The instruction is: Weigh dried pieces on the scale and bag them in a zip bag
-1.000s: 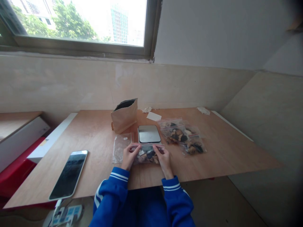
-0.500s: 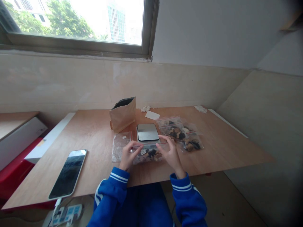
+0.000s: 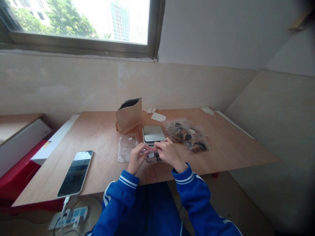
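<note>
My left hand (image 3: 136, 159) and my right hand (image 3: 169, 153) meet above the table, pinching the red-striped zip edge of a small plastic bag (image 3: 152, 157) between them. The bag holds dark and tan dried pieces, perhaps mushrooms, and my fingers hide much of it. Just beyond my hands sits a flat digital scale (image 3: 154, 133) with a silver top. My right hand nearly touches its front edge. An empty clear zip bag (image 3: 126, 148) lies to the left of my left hand.
Several filled zip bags (image 3: 185, 136) lie right of the scale. A kraft pouch with a black lining (image 3: 128, 115) stands behind, near a white paper slip (image 3: 158, 116). A smartphone (image 3: 75, 168) lies on the wooden tabletop (image 3: 103, 131) at left. A power strip (image 3: 70, 216) sits below the front edge.
My hands have come together and pinch the bag's zip edge, raising and folding it. Before, they rested apart on its top edge. The view has tilted slightly downward.
</note>
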`<state>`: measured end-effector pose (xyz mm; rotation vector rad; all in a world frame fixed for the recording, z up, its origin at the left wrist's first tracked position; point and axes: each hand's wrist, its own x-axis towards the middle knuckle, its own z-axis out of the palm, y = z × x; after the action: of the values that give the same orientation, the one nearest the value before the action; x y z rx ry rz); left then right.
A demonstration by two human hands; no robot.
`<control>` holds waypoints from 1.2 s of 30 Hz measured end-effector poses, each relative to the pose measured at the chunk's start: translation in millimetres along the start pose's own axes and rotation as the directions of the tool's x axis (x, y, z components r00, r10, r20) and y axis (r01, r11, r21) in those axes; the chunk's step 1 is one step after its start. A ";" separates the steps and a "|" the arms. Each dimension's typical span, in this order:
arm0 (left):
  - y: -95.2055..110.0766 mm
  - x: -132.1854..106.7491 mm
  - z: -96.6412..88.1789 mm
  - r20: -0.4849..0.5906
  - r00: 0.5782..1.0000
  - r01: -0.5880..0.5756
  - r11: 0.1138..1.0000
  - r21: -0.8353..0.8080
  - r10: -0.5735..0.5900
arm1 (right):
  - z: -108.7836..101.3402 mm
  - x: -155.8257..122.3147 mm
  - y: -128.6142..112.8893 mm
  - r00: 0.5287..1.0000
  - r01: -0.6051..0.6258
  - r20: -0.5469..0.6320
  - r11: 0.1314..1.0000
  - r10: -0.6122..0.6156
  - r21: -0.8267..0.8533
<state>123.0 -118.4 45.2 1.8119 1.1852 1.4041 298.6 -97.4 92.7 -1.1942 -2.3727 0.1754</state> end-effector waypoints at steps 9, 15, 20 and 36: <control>4.7 0.4 -2.7 -0.095 0.984 0.135 0.982 -0.131 -0.148 | 4.4 1.7 -0.5 0.995 0.004 -0.104 0.998 -0.010 -0.058; 7.8 1.2 -3.4 -0.073 0.971 0.201 0.942 -0.269 -0.228 | 2.9 4.2 -2.7 0.993 0.080 -0.077 0.995 -0.085 -0.062; 9.2 3.7 -3.3 -0.169 0.958 0.191 0.953 -0.235 -0.233 | 0.2 3.7 0.1 0.991 0.034 -0.132 0.999 -0.037 -0.029; 7.3 7.3 0.6 -0.311 0.852 0.233 0.837 -0.495 -0.421 | -10.0 0.1 20.4 0.979 0.012 -0.202 0.986 0.021 0.165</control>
<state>126.3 -115.3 54.5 0.9628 1.1843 1.7141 317.9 -85.8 95.1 -1.0851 -2.1345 0.2352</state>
